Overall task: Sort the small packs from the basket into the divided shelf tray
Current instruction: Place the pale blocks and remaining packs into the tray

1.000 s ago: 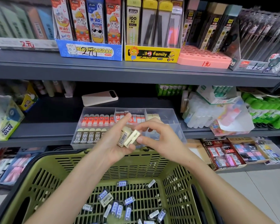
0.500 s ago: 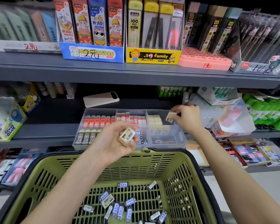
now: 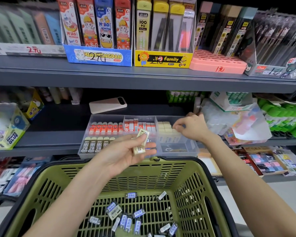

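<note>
Left hand (image 3: pixel 126 154) is gripping spare cream eraser packs (image 3: pixel 141 141) mid-frame; right hand's (image 3: pixel 192 128) fingers (image 3: pixel 177 126) are pinching one into the tray's (image 3: pixel 194 147) right compartment.

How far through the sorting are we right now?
Partly done. The divided tray already holds rows of packs, including cream packs in its right compartment, where the right hand is working. The left hand holds cream packs in hand. Many blue-labelled packs remain in the green basket.
</note>
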The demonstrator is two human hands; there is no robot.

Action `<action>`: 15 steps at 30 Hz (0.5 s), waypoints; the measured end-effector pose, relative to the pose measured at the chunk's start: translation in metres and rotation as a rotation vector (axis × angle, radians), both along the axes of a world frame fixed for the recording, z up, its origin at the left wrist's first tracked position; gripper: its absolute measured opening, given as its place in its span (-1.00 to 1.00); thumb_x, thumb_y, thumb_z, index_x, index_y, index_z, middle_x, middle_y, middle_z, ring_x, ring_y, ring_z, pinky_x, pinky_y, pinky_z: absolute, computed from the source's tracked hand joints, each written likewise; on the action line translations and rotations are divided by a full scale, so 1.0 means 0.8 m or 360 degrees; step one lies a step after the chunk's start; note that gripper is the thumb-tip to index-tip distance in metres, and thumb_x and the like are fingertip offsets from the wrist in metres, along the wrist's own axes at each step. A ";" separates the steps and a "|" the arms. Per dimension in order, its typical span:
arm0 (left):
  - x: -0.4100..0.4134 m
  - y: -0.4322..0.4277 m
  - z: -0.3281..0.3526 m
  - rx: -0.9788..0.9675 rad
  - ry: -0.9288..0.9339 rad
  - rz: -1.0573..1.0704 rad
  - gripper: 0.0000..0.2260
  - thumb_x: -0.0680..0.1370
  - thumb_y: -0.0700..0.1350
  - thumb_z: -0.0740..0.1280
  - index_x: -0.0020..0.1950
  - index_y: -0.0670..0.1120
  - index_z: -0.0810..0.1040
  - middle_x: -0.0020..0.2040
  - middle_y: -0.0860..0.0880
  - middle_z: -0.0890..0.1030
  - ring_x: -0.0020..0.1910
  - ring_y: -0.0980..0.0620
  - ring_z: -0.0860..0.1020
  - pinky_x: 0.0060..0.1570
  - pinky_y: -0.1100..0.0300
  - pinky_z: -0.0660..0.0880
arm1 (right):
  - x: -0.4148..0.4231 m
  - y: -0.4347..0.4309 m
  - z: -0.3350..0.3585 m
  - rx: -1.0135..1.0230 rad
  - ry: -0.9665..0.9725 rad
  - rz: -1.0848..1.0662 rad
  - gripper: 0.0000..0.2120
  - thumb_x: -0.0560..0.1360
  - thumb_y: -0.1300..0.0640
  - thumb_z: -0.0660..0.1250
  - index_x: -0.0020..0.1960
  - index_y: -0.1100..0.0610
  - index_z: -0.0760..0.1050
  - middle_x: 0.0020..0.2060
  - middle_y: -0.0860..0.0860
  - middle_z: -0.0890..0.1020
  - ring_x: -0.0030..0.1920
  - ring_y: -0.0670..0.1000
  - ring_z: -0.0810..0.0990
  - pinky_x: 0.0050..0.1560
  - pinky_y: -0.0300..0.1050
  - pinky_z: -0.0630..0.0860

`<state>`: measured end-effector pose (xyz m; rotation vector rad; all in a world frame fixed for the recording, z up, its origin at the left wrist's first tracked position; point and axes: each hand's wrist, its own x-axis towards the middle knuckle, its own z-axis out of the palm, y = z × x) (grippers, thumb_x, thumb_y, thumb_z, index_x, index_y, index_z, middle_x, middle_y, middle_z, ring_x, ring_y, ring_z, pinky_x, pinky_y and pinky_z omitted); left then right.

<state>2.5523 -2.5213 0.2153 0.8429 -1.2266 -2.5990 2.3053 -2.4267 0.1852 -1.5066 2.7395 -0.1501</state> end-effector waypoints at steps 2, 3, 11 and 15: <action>0.001 0.000 0.000 -0.0081 -0.0005 -0.0002 -0.61 0.33 -0.15 0.41 0.13 -0.20 0.50 -0.16 -0.19 0.69 -0.27 -0.08 0.68 -0.60 0.31 0.45 | 0.009 0.004 0.006 -0.0063 0.0093 -0.0043 -0.76 0.59 0.00 0.13 0.10 -0.16 0.56 0.01 -0.11 0.64 0.16 0.05 0.44 0.22 0.05 0.17; 0.002 0.000 0.001 -0.0116 -0.0009 -0.0006 -0.61 0.33 -0.14 0.41 0.13 -0.19 0.50 -0.18 -0.17 0.69 -0.32 -0.05 0.66 -0.62 0.33 0.42 | 0.017 0.006 0.010 -0.0165 0.0096 -0.0045 -0.76 0.59 -0.01 0.13 0.10 -0.13 0.56 0.02 -0.11 0.64 0.15 0.05 0.44 0.19 0.02 0.17; -0.008 0.006 0.002 -0.0447 -0.0045 -0.0208 -0.66 0.31 -0.09 0.44 0.05 -0.15 0.55 -0.29 -0.08 0.64 -0.43 0.08 0.54 -0.62 0.38 0.25 | 0.122 0.029 0.066 -0.0721 -0.1310 0.0393 -0.80 0.56 0.05 0.23 0.01 0.07 0.61 -0.04 0.00 0.67 -0.08 -0.19 0.57 -0.05 -0.40 0.43; -0.013 0.017 0.005 -0.0599 -0.0072 -0.0296 -0.59 0.25 -0.03 0.48 0.04 -0.14 0.56 -0.25 -0.09 0.64 -0.38 0.08 0.56 -0.57 0.36 0.30 | 0.118 0.041 0.065 -0.0660 -0.1322 0.0456 -0.88 0.53 0.12 0.30 -0.04 0.03 0.62 -0.12 0.01 0.67 -0.14 -0.09 0.56 -0.06 -0.25 0.45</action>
